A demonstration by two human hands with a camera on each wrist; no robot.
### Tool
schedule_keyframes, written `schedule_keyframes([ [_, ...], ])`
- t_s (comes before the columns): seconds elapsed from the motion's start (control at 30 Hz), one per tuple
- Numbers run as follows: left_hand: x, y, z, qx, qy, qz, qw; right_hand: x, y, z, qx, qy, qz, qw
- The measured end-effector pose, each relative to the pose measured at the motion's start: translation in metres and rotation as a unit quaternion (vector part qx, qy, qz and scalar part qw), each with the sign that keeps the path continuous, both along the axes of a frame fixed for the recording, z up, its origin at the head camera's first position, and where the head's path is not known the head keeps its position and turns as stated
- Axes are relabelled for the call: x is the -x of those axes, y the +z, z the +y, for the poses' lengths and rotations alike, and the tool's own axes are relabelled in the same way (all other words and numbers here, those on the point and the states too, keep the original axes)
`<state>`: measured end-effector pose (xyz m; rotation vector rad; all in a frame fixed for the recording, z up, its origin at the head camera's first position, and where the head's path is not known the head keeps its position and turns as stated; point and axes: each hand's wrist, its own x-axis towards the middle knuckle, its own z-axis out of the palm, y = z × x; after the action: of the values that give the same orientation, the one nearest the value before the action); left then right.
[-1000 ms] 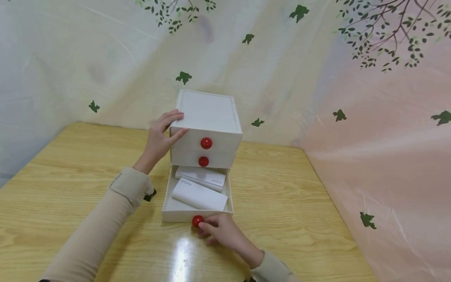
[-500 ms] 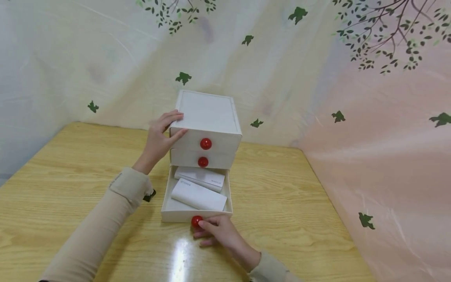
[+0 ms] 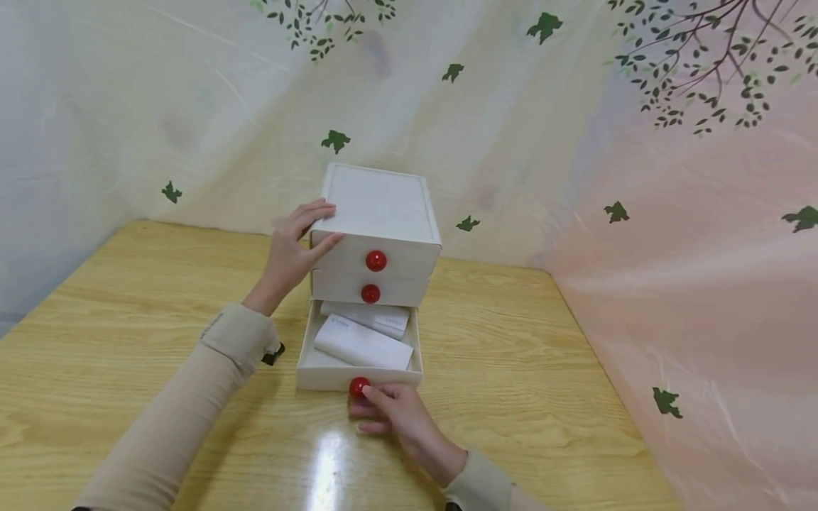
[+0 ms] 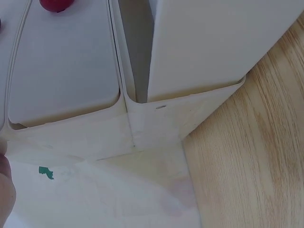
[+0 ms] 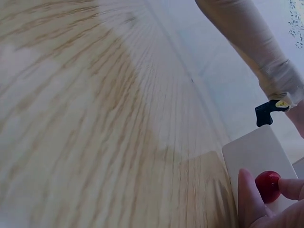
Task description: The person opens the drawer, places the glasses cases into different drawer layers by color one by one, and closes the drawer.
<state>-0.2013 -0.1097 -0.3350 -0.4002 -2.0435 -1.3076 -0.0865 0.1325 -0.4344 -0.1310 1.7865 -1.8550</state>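
A white three-drawer cabinet (image 3: 383,202) stands on the table, its bottom drawer (image 3: 319,378) pulled out. Two white cases (image 3: 363,343) with small printed lettering lie in that drawer, the rear one partly under the cabinet. My left hand (image 3: 290,248) rests on the cabinet's upper left front corner, fingers on top and thumb on the front. With thumb and fingers my right hand (image 3: 405,419) pinches the red round knob (image 3: 359,387) of the bottom drawer. In the right wrist view the knob (image 5: 268,186) sits between thumb and finger.
Two more red knobs, an upper one (image 3: 376,260) and a middle one (image 3: 371,293), mark the closed drawers. The wooden table (image 3: 543,397) meets a printed curtain (image 3: 255,128) at the back and right side.
The bottom drawer has slid a little inward, my right hand moving with its knob. More of the rear case is now hidden under the cabinet. My left hand has stayed in place.
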Motion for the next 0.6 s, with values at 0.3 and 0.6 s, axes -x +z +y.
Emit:
schedule_keyframes([
  [0.3, 0.003, -0.001, -0.001, 0.004, 0.002, -0.003, 1.0, 0.005, 0.0, -0.013, 0.024, -0.05, -0.028, 0.9981],
  [0.6, 0.005, -0.001, -0.002, 0.001, 0.001, -0.001, 1.0, 0.014, -0.002, -0.025, 0.052, -0.104, -0.037, 0.9925],
])
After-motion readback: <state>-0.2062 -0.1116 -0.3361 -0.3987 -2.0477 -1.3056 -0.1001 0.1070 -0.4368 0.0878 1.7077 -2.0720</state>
